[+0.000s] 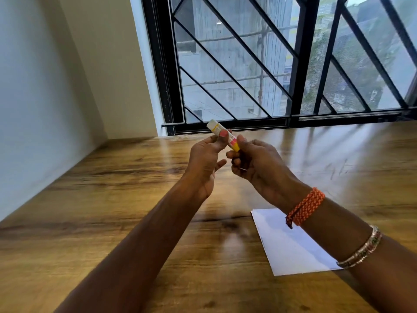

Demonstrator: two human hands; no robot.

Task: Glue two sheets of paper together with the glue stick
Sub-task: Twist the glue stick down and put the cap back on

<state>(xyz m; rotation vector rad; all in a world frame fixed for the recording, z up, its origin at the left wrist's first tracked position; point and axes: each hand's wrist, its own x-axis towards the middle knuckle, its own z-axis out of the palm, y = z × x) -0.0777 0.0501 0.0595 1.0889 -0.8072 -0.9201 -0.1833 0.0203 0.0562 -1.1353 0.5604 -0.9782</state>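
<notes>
The glue stick [223, 134] is pinched by both the left hand [204, 163] and right hand [257, 163]; its label is unreadable. White paper [291, 242] lies at five o'clock on the wooden table [112, 188], partly under the right forearm.

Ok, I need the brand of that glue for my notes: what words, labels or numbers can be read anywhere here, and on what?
Glue stick, held in the air by both hands: its white, yellow and pink label carries print, but it is too small and blurred to read.
White paper on the wooden table: no writing shows on its visible face.
Nothing else in view bears readable text, so there is nothing to quote.
</notes>
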